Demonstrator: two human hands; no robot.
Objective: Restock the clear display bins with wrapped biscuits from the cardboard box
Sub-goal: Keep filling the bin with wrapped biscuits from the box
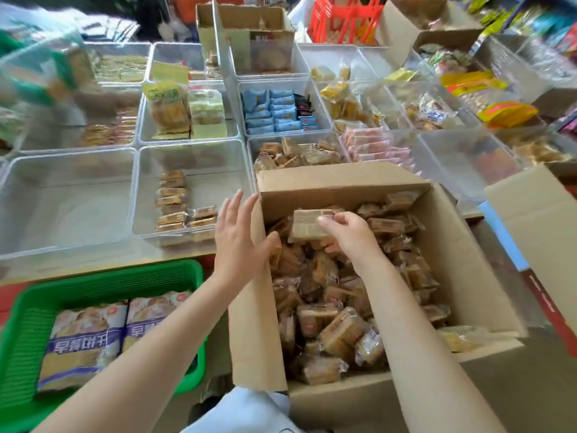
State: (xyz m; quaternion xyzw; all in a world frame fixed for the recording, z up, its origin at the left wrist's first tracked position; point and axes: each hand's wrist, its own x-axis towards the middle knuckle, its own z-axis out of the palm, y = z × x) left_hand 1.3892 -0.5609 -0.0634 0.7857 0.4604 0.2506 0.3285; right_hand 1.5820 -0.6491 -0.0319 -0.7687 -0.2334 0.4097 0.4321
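Head view: the right hand's fingers point(327, 220) are curled round a wrapped biscuit pack point(309, 225), a flat rectangular block in crinkly clear film with a pale printed label and a small barcode (the print is too blurred to read). The right hand point(349, 235) holds it just above the heap of like packs point(331, 310) filling the cardboard box point(468, 260), plain brown corrugated board with its flaps standing open. The left hand point(239, 235) is spread flat, fingers straight and apart, gripping nothing, its thumb against the box's left flap point(253, 307). Just beyond that hand a clear display bin point(146, 195), smooth hard plastic with rounded corners, holds a short row of the same tan biscuit packs point(173, 203) standing on edge. Further bins on the worktop point(103, 267) carry blue wrapped packets point(274, 112), pink ones point(374, 145) and yellow-green bags point(168, 107). At lower left a green ribbed plastic basket point(106, 279) holds two glossy bags point(106, 335) with large white Chinese characters on a purple band.
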